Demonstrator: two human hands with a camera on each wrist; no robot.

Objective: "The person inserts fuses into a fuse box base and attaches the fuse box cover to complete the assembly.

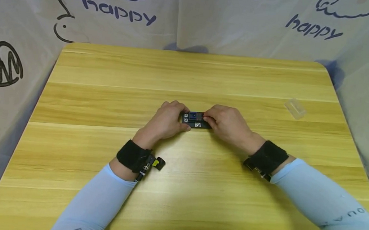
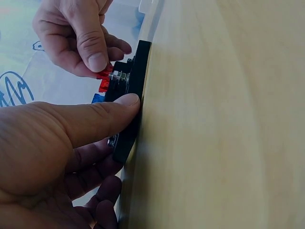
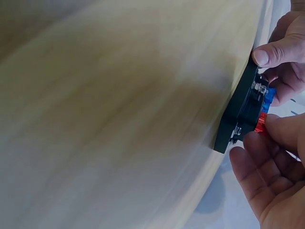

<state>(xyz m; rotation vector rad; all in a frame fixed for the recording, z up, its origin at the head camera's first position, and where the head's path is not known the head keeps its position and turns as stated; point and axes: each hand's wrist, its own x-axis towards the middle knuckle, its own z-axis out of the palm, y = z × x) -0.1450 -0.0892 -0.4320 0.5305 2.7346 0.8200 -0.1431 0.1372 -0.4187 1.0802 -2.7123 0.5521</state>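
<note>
A black fuse block (image 1: 190,124) with metal screw terminals lies on the wooden table between both hands. My left hand (image 1: 168,120) grips its left end, the thumb (image 2: 127,100) along the near edge and fingers at the far side. At the block's right part, my right hand (image 1: 228,123) pinches a red blade fuse (image 3: 260,123) between thumb and index finger. The pinched fuse sits at the top of the block, its lower part hidden. Another red fuse (image 2: 103,86) and a blue fuse (image 3: 269,94) stand beside it in the block.
A small clear plastic box (image 1: 295,109) lies on the table (image 1: 179,186) at the right. White cloth (image 1: 224,28) with printed drawings hangs behind the table and along its sides. Both wrists wear black straps (image 1: 267,157) with cameras.
</note>
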